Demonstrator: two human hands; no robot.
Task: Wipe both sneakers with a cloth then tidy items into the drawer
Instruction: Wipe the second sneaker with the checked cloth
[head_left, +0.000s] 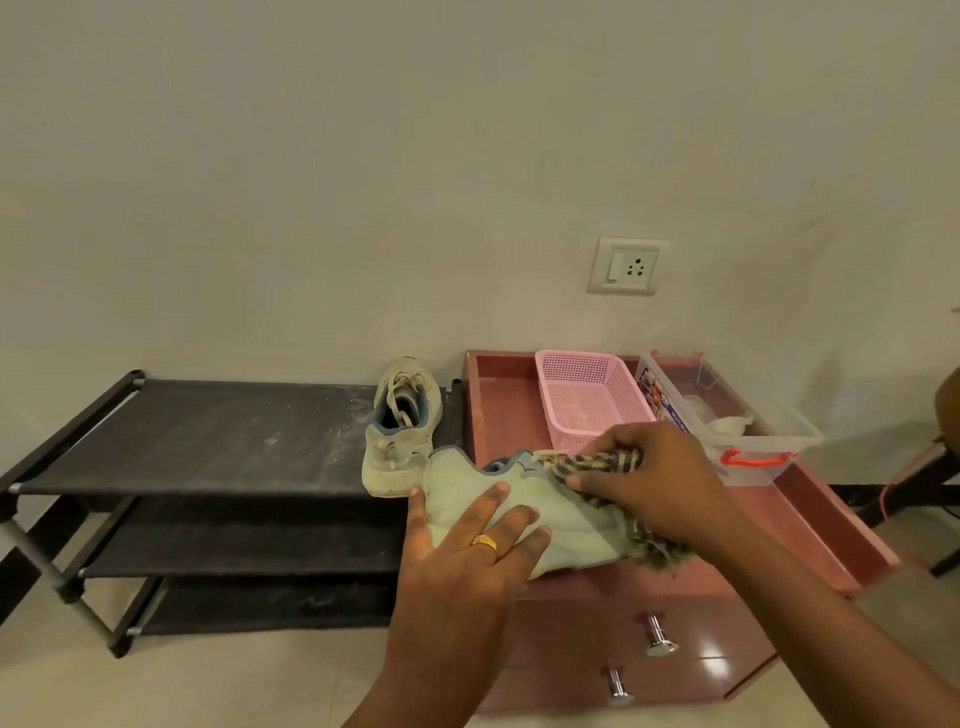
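Sneaker (561, 514), pale green-grey, lies on its side on the front of the pink drawer unit's worktop (810, 514), heel toward the shoe rack, toe end hidden under the cloth and right hand. Left hand (467, 561), gold ring on one finger, lies flat on the upper w/ fingers spread, pinning it down, not closed round anything. Right hand (660, 483) has its grip pinched on a brown-and-cream patterned cloth (597, 465), bunched and pressed against the sneaker; the cloth's lower end sticks out fuzzy below the wrist, pattern too blurred to read. Second sneaker (402, 431) stands upright at the right end of the black shoe rack's top shelf (208, 431), laces loose, just beside the held one but apart from it. Rack fabric shows pale dusty smears. Toward the back of the worktop: pink mesh basket (592, 400), nothing visible inside; next to it a clear plastic box (737, 415) w/ orange-red handle clips, holding something whitish, can't tell what thru the plastic; label on its side unreadable. Below the worktop, two drawer fronts w/ chrome knobs (660, 636), both closed; lower front partly cut off by the forearms. Wall socket (626, 266) above. Dark object at far right edge cut off, unidentifiable.
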